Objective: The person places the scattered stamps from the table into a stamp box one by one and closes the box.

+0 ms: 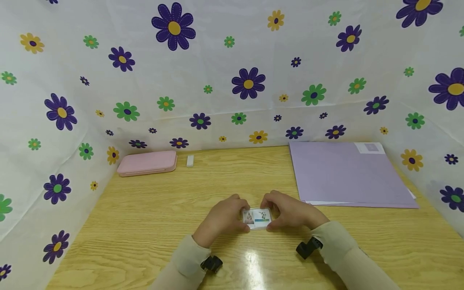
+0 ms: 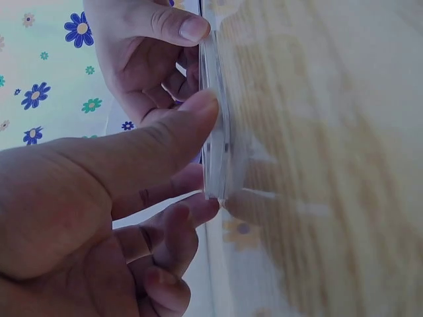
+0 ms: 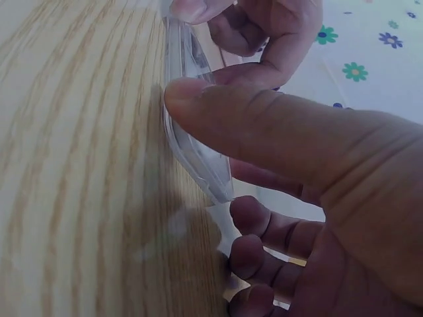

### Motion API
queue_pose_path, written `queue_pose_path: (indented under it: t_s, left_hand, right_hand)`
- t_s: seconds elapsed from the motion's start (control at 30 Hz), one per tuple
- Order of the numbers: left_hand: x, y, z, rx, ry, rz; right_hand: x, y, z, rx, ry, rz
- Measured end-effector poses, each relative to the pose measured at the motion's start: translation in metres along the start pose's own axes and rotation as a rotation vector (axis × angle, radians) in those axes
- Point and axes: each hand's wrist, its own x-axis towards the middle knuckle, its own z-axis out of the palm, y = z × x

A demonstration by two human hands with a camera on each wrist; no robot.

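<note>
A clear plastic card case (image 1: 260, 218) with a printed card inside, bearing a small picture at its left end, lies close over the table. My left hand (image 1: 225, 215) pinches the case at its left end, thumb on the near side and fingers on the far side. At the right end my right hand (image 1: 291, 210) grips it the same way. From the left wrist the case (image 2: 215, 142) shows edge-on, its underside near the wood. The right wrist view shows the case's (image 3: 198, 155) rounded corner beneath my right thumb (image 3: 218, 109).
A pink pencil case (image 1: 148, 163) lies at the back left, with a small white eraser-like block (image 1: 190, 161) beside it. A large lilac folder (image 1: 348, 175) with papers inside covers the back right. Flower-printed white cloth (image 1: 214, 52) walls in the wooden table (image 1: 152, 209).
</note>
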Motion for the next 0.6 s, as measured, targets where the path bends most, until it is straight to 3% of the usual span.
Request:
queue_pose_path:
  t_s: [0.43,0.6]
  left_hand:
    - [0.0002,0.0053,-0.0011,0.07,0.009,-0.026]
    - [-0.0004,0.0033,-0.0023,0.07,-0.007,-0.017]
  right_hand:
    - [0.0025,-0.0035,0.0003,-0.013,0.005,0.062]
    - [0.0012,-0.0028,-0.0025,-0.034,-0.008,0.049]
